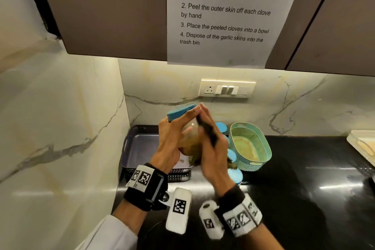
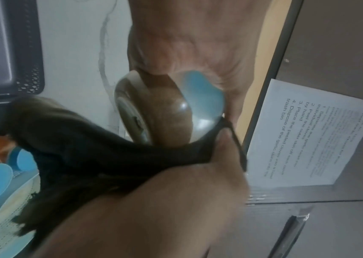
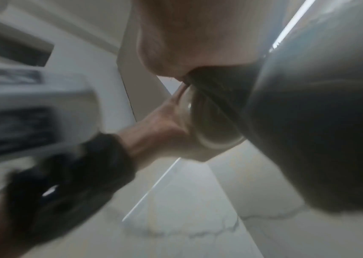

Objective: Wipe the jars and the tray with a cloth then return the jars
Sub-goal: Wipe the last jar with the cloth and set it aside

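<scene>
A clear jar (image 1: 189, 138) of brownish contents with a blue lid (image 1: 179, 112) is tilted in the air above the dark tray (image 1: 140, 148). My left hand (image 1: 176, 128) grips it round the body just under the lid. My right hand (image 1: 211, 140) lies flat-fingered along the jar's right side and presses a dark cloth (image 1: 208, 130) against it. In the left wrist view the thumb pinches the cloth (image 2: 88, 148) by the jar (image 2: 165, 118) and lid (image 2: 202, 97). The right wrist view shows the jar's base (image 3: 211, 122) against the blurred cloth (image 3: 308, 122).
Several blue-lidded jars (image 1: 235, 174) stand on the black counter right of the tray, beside a green perforated basket (image 1: 250, 146). A white tray (image 1: 363, 144) sits at the far right edge. A marble wall with a switch plate (image 1: 227, 89) stands behind, with cabinets overhead.
</scene>
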`<state>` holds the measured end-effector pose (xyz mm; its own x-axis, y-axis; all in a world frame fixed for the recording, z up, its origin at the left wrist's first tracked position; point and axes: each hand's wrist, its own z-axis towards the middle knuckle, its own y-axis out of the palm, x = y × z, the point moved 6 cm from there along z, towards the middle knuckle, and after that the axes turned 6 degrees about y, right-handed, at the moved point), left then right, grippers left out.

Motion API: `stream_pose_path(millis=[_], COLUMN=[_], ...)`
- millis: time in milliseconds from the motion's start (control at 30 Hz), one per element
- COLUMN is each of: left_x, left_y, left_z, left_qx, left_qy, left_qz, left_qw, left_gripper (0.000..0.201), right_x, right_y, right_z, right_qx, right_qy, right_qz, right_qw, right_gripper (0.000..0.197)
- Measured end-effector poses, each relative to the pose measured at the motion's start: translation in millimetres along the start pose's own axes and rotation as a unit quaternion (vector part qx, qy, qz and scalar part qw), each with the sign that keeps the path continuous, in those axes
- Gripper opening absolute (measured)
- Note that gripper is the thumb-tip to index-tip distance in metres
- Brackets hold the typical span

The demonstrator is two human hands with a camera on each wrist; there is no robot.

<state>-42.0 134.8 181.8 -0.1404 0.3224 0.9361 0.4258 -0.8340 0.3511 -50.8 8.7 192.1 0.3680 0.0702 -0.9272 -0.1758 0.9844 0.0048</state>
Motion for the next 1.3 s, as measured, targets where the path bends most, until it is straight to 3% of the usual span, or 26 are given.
stream_pose_path(millis=[67, 133, 200, 300, 367, 467, 533, 633, 700, 767, 900, 933, 1033, 1100, 1167, 1233, 1300], left_x=[1, 4, 10, 9, 5, 2, 6, 9, 3, -1, -3, -3, 0, 2, 0, -2, -5], left_y=[4, 7, 6, -5, -6, 1, 7, 3, -3, -6, 2, 3, 2, -2, -7, -7, -3], left_z=[-5, -7, -5, 0, -1, -9, -10, -3, 0, 1, 0, 0, 6, 8, 9, 8, 7], left_qx=[-0.005, -0.014, -0.018, 0.001, 0.004, 0.005, 0.000, 0.003, 0.010, 0.019, 0.021, 0.019, 0.006, 0.008, 0.025, 0.032, 0.026], left_qy=[0.006, 0.020, 0.030, 0.032, 0.033, 0.043, 0.054, 0.048, 0.035, 0.031, 0.046, 0.049, 0.050, 0.051, 0.051, 0.062, 0.072], left_qz=[-0.003, -0.008, -0.008, -0.024, -0.021, -0.010, -0.003, -0.011, -0.021, -0.023, -0.005, -0.003, 0.001, -0.006, -0.010, -0.002, 0.011], left_qw=[1.000, 1.000, 0.999, 0.999, 0.999, 0.999, 0.999, 0.999, 0.999, 0.999, 0.999, 0.999, 0.999, 0.999, 0.998, 0.998, 0.997], left_gripper=[0.045, 0.043, 0.051, 0.062, 0.066, 0.060, 0.061, 0.062, 0.058, 0.057, 0.066, 0.070, 0.070, 0.060, 0.065, 0.082, 0.091], right_x=[7, 2, -7, -5, 2, 10, 10, 7, 12, 17, 27, 25, 14, 12, 16, 23, 28], right_y=[-9, -10, -3, 9, 8, -3, -5, -2, 1, 3, -8, -9, -1, 7, 11, 6, 0], right_z=[23, 26, 9, -18, -3, 29, 30, 8, -7, -3, 29, 32, 16, 0, 4, 27, 43], right_qx=[0.028, 0.039, 0.047, 0.017, -0.010, 0.009, 0.024, 0.044, 0.008, -0.022, -0.002, 0.008, 0.031, 0.000, -0.032, -0.036, -0.033], right_qy=[0.148, 0.183, 0.116, -0.022, -0.026, 0.178, 0.217, 0.116, 0.043, 0.027, 0.215, 0.229, 0.126, 0.034, 0.008, 0.092, 0.202], right_qz=[0.075, 0.065, 0.051, 0.018, 0.010, 0.074, 0.054, 0.058, 0.042, 0.025, 0.062, 0.054, 0.043, 0.027, 0.008, 0.009, 0.024], right_qw=[0.986, 0.980, 0.991, 0.999, 1.000, 0.981, 0.974, 0.991, 0.998, 0.999, 0.975, 0.972, 0.991, 0.999, 0.999, 0.995, 0.979], right_gripper=[0.034, 0.028, 0.028, 0.044, 0.040, 0.026, 0.026, 0.034, 0.045, 0.045, 0.041, 0.039, 0.035, 0.051, 0.046, 0.038, 0.041])
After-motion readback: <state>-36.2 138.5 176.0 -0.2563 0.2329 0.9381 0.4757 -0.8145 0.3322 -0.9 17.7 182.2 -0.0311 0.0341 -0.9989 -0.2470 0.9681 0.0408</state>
